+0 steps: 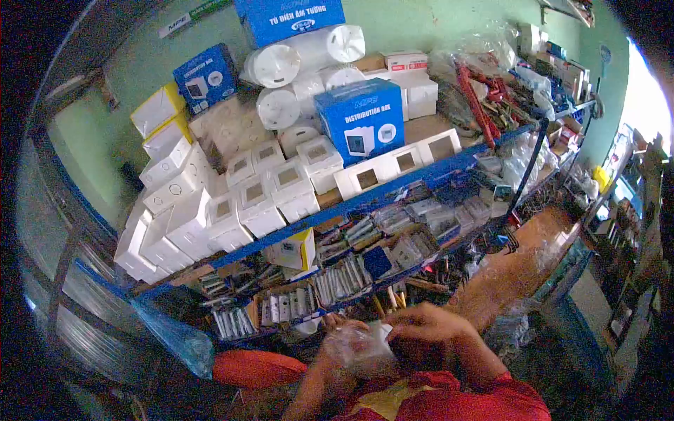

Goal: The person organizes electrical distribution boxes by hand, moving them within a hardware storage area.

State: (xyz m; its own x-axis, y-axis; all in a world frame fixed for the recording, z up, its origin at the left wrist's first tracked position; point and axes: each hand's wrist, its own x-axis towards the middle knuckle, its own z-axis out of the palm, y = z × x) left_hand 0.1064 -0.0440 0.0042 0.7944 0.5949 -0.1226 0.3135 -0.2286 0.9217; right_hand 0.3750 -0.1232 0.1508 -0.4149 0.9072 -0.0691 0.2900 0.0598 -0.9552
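Close to my chest, low in the head view, is a clear plastic bag (372, 354) with something whitish in it; its exact contents are blurred. My left hand (338, 344) is closed around the bag's left side, its fingers partly seen through the shiny film. From the right, my right hand (430, 326) reaches over, fingers bent and pinched at the bag's white upper edge. Some motion blur covers both hands. Just beyond them stands the shelf's lower row of packed small parts (344, 281).
A blue-edged shelf (281, 242) crosses in front, carrying white boxes (260, 203), a blue distribution box carton (361, 123) and white rolls (277, 67). Red tools (477, 105) lie at its right. A red rounded object (256, 368) and blue plastic sheeting (175, 337) are at lower left.
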